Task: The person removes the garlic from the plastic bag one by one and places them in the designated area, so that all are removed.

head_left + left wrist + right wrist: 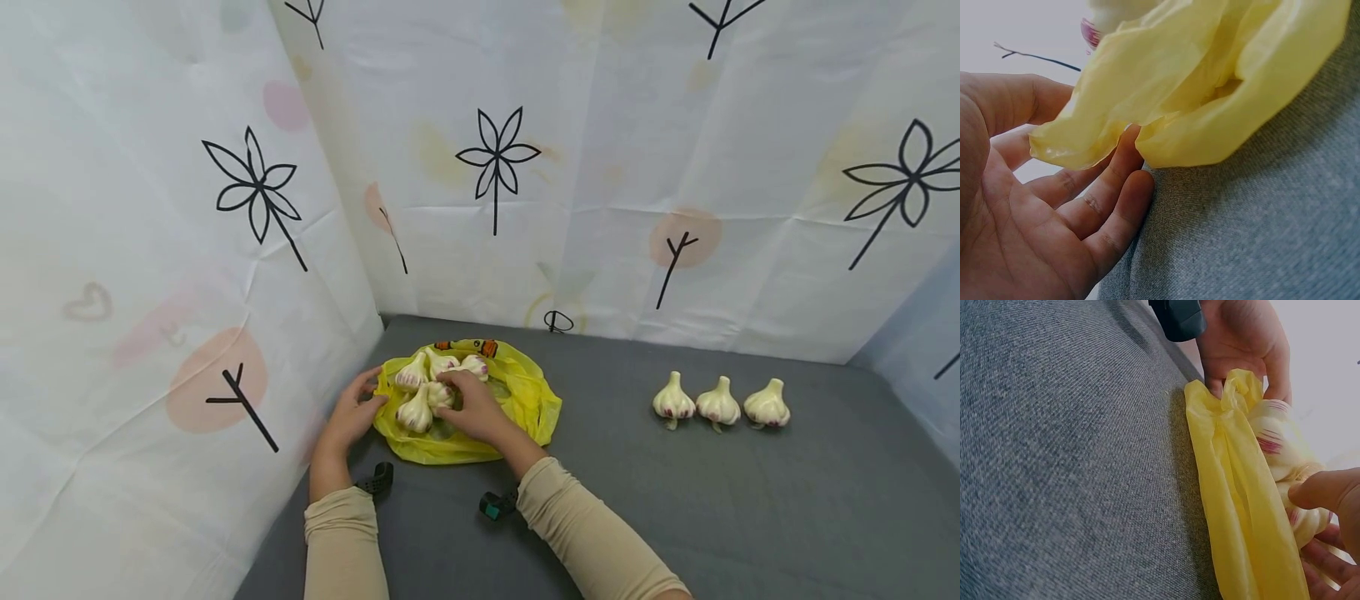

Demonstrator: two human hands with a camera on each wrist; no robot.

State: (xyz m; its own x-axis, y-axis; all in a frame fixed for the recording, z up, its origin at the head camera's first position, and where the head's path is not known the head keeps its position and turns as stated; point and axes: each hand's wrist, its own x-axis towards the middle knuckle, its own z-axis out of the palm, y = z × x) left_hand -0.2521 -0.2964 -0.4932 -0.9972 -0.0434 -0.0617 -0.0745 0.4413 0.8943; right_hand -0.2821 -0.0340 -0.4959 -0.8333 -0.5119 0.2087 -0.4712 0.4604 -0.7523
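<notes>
A yellow plastic bag [536, 404] lies spread open on the grey table, with several white, purple-streaked garlic bulbs [414, 412] inside. At the bag's left rim, my left hand [351, 414] holds the edge, with the thumb on the inner side and the fingers outside. The thin plastic [1147, 69] hangs between thumb and fingers in the left wrist view. My right hand [474, 408] reaches over the bag and grips a garlic bulb [439, 395]; in the right wrist view its thumb [1316, 489] lies against a bulb and its fingers curl beneath.
To the right, three garlic bulbs [717, 403] stand in a row on the grey table [615, 500], stems up. White cloth walls [592, 158] with black leaf drawings close off the back and left. A black wrist device [495, 505] sits by the right forearm.
</notes>
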